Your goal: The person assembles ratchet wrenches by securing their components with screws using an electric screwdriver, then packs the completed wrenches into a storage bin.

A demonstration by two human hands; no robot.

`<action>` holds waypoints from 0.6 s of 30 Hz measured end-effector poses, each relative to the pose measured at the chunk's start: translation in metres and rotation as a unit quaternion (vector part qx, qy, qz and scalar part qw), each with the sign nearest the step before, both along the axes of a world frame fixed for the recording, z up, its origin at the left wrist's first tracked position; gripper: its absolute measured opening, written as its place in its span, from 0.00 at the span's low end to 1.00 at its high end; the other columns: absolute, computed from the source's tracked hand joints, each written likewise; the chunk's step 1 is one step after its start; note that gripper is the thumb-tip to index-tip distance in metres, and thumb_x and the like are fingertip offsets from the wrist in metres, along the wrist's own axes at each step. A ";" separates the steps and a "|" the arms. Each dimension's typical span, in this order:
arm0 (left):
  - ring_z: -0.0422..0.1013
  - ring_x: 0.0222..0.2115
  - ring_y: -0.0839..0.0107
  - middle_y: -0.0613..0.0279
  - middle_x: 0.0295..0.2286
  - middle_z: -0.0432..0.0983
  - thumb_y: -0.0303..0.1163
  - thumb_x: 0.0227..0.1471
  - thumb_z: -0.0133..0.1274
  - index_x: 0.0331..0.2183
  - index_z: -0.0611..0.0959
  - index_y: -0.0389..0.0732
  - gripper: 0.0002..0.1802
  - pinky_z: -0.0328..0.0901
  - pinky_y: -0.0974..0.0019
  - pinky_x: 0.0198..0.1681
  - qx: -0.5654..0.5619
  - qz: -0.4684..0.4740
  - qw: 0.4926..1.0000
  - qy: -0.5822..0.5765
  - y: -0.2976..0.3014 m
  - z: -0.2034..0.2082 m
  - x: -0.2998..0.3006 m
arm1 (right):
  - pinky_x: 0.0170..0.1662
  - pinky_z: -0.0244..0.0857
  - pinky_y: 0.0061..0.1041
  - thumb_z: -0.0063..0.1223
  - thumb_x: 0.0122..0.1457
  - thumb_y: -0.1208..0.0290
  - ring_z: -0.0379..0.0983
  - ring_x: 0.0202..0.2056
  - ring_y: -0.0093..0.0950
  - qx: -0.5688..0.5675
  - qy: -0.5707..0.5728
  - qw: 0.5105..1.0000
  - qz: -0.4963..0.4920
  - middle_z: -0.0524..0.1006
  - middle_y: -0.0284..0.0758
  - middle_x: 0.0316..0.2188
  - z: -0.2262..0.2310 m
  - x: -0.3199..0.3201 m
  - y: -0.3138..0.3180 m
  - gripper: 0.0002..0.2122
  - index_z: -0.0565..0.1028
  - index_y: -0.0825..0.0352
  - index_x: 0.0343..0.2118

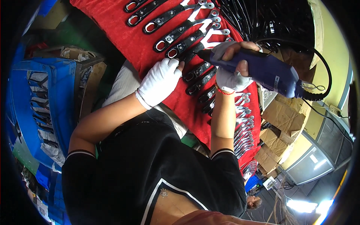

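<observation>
A row of black ratchet wrenches (176, 32) with chrome ends lies across a red cloth (112, 22). My left hand (159, 82), in a white glove, rests on the cloth with its fingertips pinning the end of one black wrench (187, 52). My right hand (230, 73), also gloved, grips a purple hand-held power tool (262, 69). The tool's dark tip touches that same wrench just beyond my left fingertips. A black coiled cable (318, 95) runs from the tool's rear.
A blue crate (56, 112) with bagged tools stands at the left beside a cardboard box (92, 78). Chrome wrenches (243, 131) lie bundled near my right forearm. Black parts (270, 18) are heaped at top right, cardboard (279, 116) is stacked at right, and another person (255, 202) is at lower right.
</observation>
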State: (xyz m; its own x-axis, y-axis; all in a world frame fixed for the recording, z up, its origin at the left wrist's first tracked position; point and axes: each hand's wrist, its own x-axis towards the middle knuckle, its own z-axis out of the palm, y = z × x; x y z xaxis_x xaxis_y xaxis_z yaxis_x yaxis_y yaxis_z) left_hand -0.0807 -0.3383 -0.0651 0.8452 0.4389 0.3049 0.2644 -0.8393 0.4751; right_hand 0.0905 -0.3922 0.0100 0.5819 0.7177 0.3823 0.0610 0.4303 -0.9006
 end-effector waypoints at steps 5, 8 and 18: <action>0.64 0.22 0.67 0.62 0.24 0.65 0.29 0.49 0.47 0.33 0.76 0.39 0.07 0.63 0.66 0.23 0.061 -0.020 0.997 -0.032 0.004 0.002 0.000 | 0.24 0.62 0.35 0.51 0.49 0.61 0.64 0.18 0.31 0.039 0.002 0.999 0.003 0.68 0.37 0.19 0.010 -0.018 -0.003 0.21 0.65 0.66 0.44; 0.65 0.22 0.67 0.61 0.24 0.66 0.28 0.48 0.47 0.31 0.76 0.38 0.07 0.63 0.66 0.23 0.023 -0.023 0.999 -0.017 0.006 -0.001 0.002 | 0.25 0.63 0.35 0.50 0.50 0.59 0.64 0.17 0.31 0.021 0.013 0.999 0.022 0.68 0.36 0.19 0.016 -0.030 -0.007 0.22 0.64 0.66 0.44; 0.66 0.23 0.68 0.61 0.24 0.68 0.29 0.46 0.48 0.31 0.76 0.37 0.08 0.63 0.66 0.21 0.035 -0.039 0.998 -0.021 0.008 0.002 0.000 | 0.26 0.63 0.36 0.50 0.50 0.59 0.65 0.17 0.32 0.007 0.020 0.999 0.042 0.67 0.36 0.17 0.009 -0.033 -0.003 0.21 0.64 0.67 0.43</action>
